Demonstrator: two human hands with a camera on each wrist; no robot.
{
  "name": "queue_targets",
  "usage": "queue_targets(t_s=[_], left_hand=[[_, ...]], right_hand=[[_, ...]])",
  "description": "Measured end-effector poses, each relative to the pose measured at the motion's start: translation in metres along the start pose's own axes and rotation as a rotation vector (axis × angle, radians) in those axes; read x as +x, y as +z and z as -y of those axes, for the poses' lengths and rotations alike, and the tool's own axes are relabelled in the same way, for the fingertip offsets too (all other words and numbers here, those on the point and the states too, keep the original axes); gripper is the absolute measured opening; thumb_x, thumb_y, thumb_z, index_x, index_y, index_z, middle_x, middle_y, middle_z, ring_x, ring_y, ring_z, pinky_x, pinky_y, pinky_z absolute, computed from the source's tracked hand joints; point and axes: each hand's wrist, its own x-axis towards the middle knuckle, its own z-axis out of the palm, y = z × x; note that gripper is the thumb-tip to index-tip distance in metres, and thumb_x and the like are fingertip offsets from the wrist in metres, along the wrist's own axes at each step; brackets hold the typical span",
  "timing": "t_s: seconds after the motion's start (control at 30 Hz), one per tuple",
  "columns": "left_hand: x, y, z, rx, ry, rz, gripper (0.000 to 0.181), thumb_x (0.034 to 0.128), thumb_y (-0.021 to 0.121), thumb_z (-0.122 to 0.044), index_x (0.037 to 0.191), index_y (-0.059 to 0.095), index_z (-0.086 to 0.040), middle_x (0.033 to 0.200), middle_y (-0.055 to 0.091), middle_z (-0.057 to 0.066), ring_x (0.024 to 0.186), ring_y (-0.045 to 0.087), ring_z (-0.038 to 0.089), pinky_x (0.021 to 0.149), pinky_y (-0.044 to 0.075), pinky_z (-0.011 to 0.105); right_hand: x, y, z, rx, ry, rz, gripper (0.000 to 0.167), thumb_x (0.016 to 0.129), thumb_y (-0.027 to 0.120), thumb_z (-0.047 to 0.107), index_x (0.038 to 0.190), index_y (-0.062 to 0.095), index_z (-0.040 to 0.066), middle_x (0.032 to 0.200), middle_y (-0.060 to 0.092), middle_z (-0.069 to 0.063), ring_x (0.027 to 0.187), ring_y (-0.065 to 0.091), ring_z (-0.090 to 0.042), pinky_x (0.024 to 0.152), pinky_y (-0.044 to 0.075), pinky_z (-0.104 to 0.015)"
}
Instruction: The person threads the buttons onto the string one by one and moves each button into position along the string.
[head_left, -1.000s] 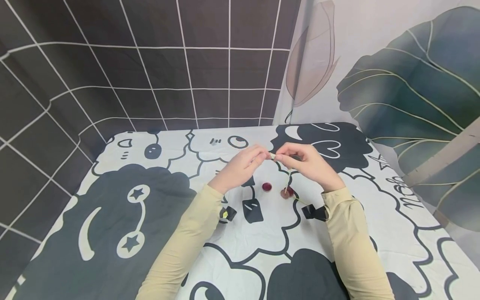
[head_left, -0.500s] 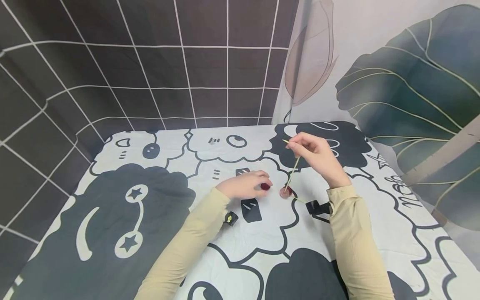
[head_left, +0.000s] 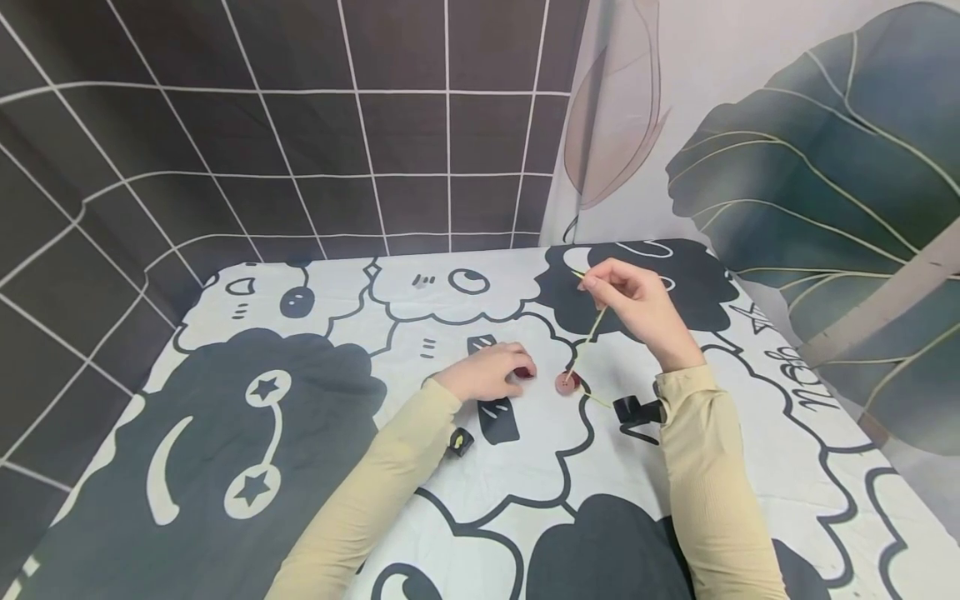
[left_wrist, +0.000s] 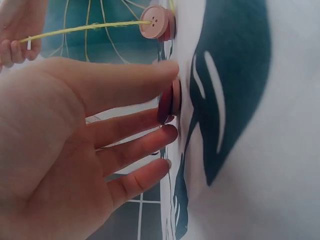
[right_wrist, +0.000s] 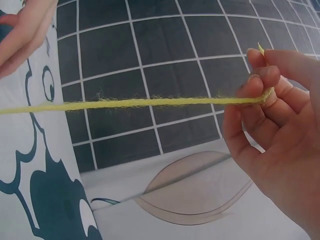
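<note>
My left hand [head_left: 489,372] is low over the cloth, its thumb and index finger pinching a dark red button [left_wrist: 165,102] at the rim. A pink disc [left_wrist: 176,97] lies against that button's underside. My right hand [head_left: 633,304] is raised and holds one end of a yellow yarn [right_wrist: 150,102] between its fingertips, the tip poking out past them. The yarn runs down, taut, to a pink four-hole button [left_wrist: 154,22] and enters one of its holes. This pink button rests on the cloth over a redder one, to the right of my left hand.
A black-and-white cartoon cloth [head_left: 465,483] covers the surface. Beside the right sleeve is a small black object [head_left: 628,410], with a stretch of yarn leading toward it. Another black piece [head_left: 461,441] with a yellow spot is by the left sleeve. A dark grid-patterned curtain [head_left: 300,133] hangs behind.
My left hand has let go of the yarn end, come down and taken hold of the dark red button. My right hand has risen slightly, drawing the yarn up.
</note>
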Motion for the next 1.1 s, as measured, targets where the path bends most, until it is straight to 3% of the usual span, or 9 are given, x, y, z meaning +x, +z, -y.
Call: queue_targets(t_s=[0.43,0.7,0.93,1.1], left_hand=[[0.000,0.004,0.002,-0.019,-0.015,-0.051,0.010,0.0868,0.068,-0.005,0.096,0.067,-0.010,0.101,0.059,0.005,0.096,0.058,0.019,0.094,0.048,0.033],[0.001,-0.001,0.002,-0.080,-0.014,-0.077,0.024,0.0861,0.065,0.001,0.107,0.063,-0.010,0.104,0.062,0.004,0.094,0.059,0.018,0.090,0.048,0.032],[0.002,-0.010,0.000,-0.035,0.005,-0.173,0.030,0.0847,0.070,-0.006,0.113,0.061,-0.011,0.109,0.067,0.000,0.108,0.054,0.019,0.105,0.037,0.037],[-0.001,-0.017,-0.005,-0.057,0.037,-0.224,0.032,0.0844,0.070,-0.004,0.114,0.061,-0.011,0.113,0.067,0.000,0.110,0.051,0.018,0.103,0.037,0.037]], right_hand=[[0.000,-0.001,0.000,-0.047,0.008,0.023,0.015,0.096,0.058,0.017,0.098,0.065,0.003,0.074,0.059,0.011,0.068,0.054,-0.010,0.071,0.045,-0.022],[-0.002,-0.002,0.002,-0.094,0.009,0.062,0.016,0.096,0.060,0.022,0.099,0.066,0.007,0.072,0.056,0.006,0.068,0.054,-0.014,0.069,0.044,-0.022],[-0.001,-0.001,0.000,-0.109,0.006,0.091,0.019,0.097,0.058,0.022,0.100,0.065,0.005,0.074,0.060,0.010,0.067,0.054,-0.011,0.068,0.044,-0.024],[-0.001,0.000,-0.001,-0.122,-0.004,0.107,0.019,0.097,0.058,0.022,0.100,0.065,0.005,0.073,0.059,0.010,0.067,0.053,-0.010,0.065,0.042,-0.024]])
